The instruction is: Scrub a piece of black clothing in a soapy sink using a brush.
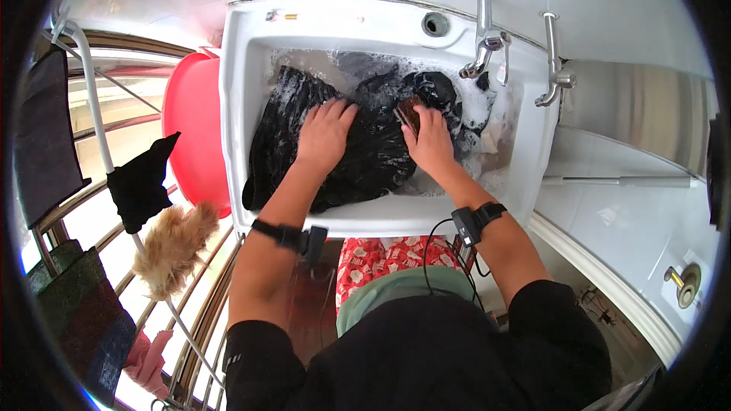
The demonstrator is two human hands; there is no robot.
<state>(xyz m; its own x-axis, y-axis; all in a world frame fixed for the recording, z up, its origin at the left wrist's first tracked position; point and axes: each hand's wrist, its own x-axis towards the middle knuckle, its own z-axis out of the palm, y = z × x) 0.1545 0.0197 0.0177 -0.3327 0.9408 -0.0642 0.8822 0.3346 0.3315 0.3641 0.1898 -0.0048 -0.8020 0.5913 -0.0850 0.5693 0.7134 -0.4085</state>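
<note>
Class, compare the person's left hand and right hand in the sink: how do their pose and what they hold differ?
The left hand lies flat, fingers spread, pressing the wet black garment; the right hand is curled around a brown scrubbing brush. The left hand holds nothing, while the right hand grips a tool. Both rest on the same garment in the white sink, and both wrists carry black straps.

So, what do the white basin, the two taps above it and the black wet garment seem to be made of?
White rectangular basin: probably glazed ceramic, judging by its smooth, glossy, thick rim. Two silver taps: polished metal, likely chromed, with bright reflections. Black wet garment under the left hand and right hand: woven or knitted cloth, creased and soaked; the fibre cannot be told.
</note>
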